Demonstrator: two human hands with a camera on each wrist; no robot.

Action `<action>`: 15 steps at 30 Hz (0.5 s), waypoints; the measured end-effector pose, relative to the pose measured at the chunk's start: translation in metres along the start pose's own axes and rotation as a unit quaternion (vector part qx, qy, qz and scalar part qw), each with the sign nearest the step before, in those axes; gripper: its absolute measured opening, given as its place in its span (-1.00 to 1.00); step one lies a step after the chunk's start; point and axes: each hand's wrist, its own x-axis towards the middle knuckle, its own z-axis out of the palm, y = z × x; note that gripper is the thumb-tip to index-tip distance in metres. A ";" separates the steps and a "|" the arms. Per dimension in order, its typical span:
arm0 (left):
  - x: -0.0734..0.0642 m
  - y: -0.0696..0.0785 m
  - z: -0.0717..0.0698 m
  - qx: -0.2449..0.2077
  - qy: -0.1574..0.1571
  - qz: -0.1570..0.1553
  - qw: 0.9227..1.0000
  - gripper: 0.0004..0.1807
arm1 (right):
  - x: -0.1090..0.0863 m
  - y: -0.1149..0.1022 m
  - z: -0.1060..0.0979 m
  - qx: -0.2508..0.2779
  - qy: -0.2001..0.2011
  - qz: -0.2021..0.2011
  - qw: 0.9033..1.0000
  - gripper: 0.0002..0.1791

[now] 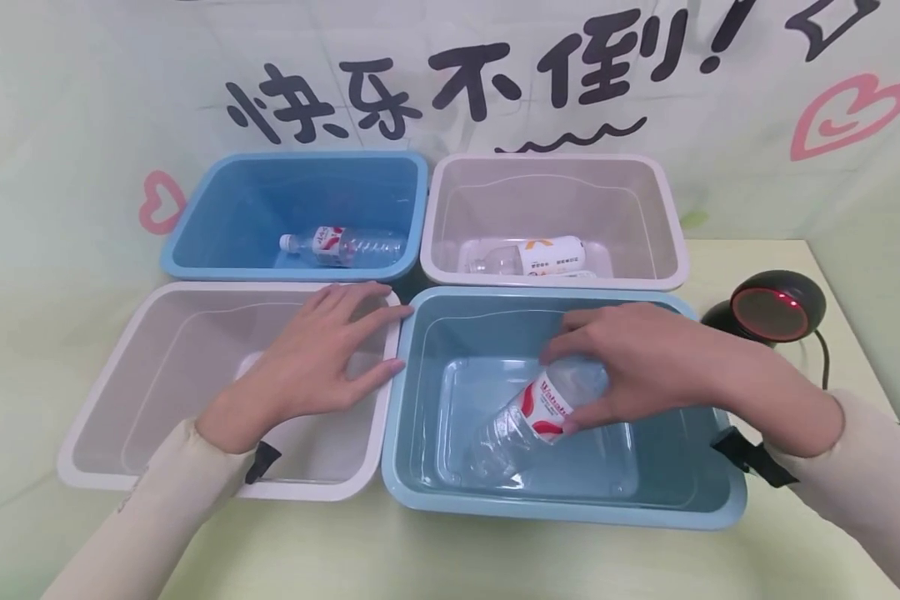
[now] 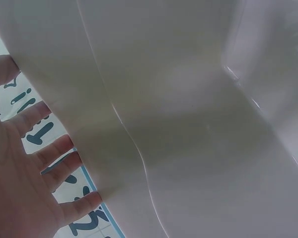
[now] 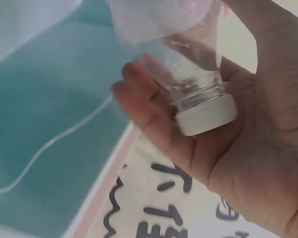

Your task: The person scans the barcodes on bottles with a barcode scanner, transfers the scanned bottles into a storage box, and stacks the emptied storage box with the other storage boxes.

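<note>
My right hand (image 1: 630, 358) grips a clear plastic bottle (image 1: 521, 421) with a red and white label, tilted inside the near blue bin (image 1: 570, 508). Its white cap (image 3: 207, 116) lies against the palm in the right wrist view, with the fingers curled around the bottle's shoulder. Over the near-left pale bin (image 1: 225, 483), my left hand (image 1: 311, 354) is spread with its fingers fairly straight. The fingertips rest at that bin's rim, close to the blue bin; in the left wrist view the left hand (image 2: 30, 163) holds nothing.
Behind, a darker blue bin (image 1: 292, 158) holds a red-labelled bottle (image 1: 345, 247). The back-right pale bin (image 1: 547, 162) holds a white-labelled bottle (image 1: 551, 255) and another partly hidden one. A black round device (image 1: 776, 308) with a red light and cable stands at the right.
</note>
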 end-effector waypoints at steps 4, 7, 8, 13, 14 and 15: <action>0.003 0.002 0.002 -0.001 0.003 0.005 1.000 -0.29 | -0.014 0.008 -0.006 0.025 0.027 0.010 0.999 -0.27; 0.004 0.003 0.004 -0.004 0.003 0.008 1.000 -0.29 | -0.024 0.014 -0.008 0.039 0.036 0.020 0.998 -0.28; 0.004 0.003 0.004 -0.006 0.001 0.008 1.000 -0.29 | -0.026 0.015 -0.008 0.040 0.041 0.023 0.998 -0.29; 0.000 0.002 0.003 -0.007 0.000 -0.001 1.000 -0.29 | -0.037 0.020 -0.008 0.037 0.065 0.041 0.996 -0.33; 0.000 0.001 0.003 -0.006 0.000 -0.003 1.000 -0.29 | -0.040 0.021 -0.008 0.031 0.070 0.049 0.996 -0.33; 0.000 0.001 0.003 -0.004 0.000 -0.005 1.000 -0.29 | -0.043 0.021 -0.008 0.024 0.076 0.057 0.995 -0.34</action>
